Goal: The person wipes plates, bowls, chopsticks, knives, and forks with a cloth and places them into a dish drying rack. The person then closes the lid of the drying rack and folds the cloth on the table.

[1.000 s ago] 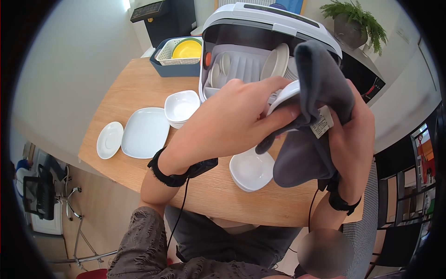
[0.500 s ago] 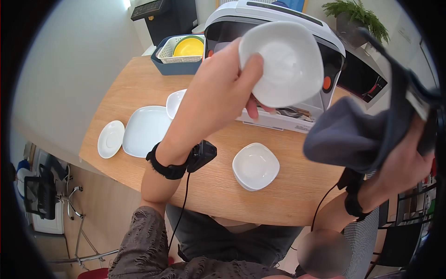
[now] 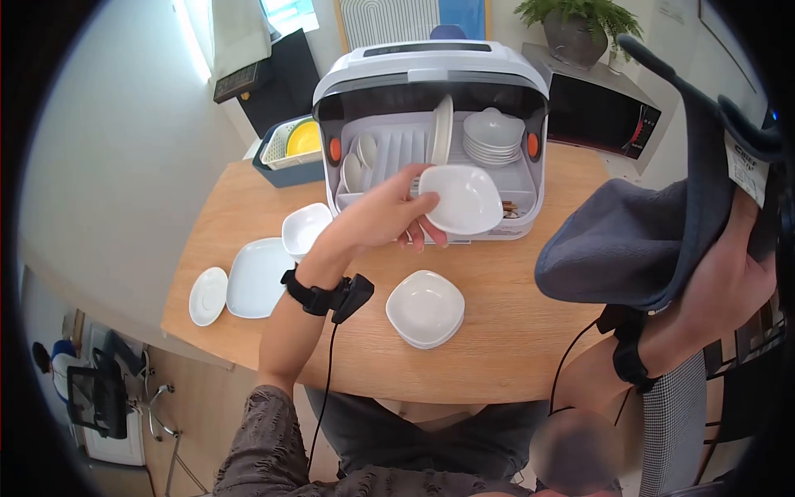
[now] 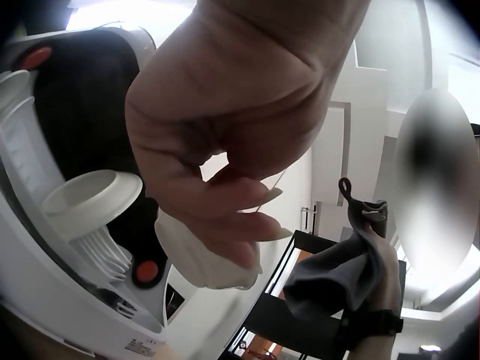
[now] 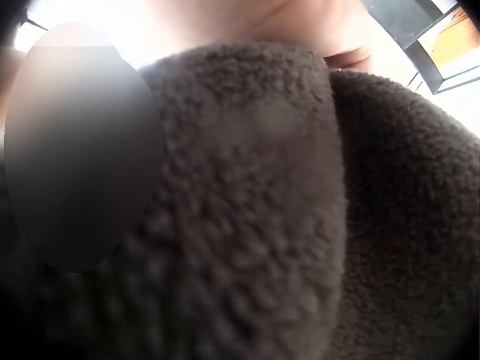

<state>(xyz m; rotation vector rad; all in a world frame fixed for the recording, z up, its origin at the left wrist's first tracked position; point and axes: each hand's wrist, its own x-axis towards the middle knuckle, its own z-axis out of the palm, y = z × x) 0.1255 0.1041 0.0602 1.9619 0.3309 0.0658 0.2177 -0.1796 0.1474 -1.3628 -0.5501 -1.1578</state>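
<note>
- Right in front of the dish cabinet (image 3: pixel 431 60), the left hand (image 3: pixel 387 214) holds up a white bowl (image 3: pixel 465 201), its grip a tight pinch, thumb over the rim and fingers underneath!
- Out to the right, the right hand (image 3: pixel 716 286) grips the grey cloth (image 3: pixel 617 244), which hangs in folds and hides most of those fingers.
- Down on the worktop (image 3: pixel 522 331), nearer the person, sits a small bowl stack (image 3: pixel 426 305).
- Over left: the side bowls (image 3: pixel 306 230), a square plate (image 3: pixel 255 280), then a saucer (image 3: pixel 209 296).
- Inside the cabinet, plates (image 3: pixel 440 132) stand upright beside nested bowls (image 3: pixel 493 142).
</note>
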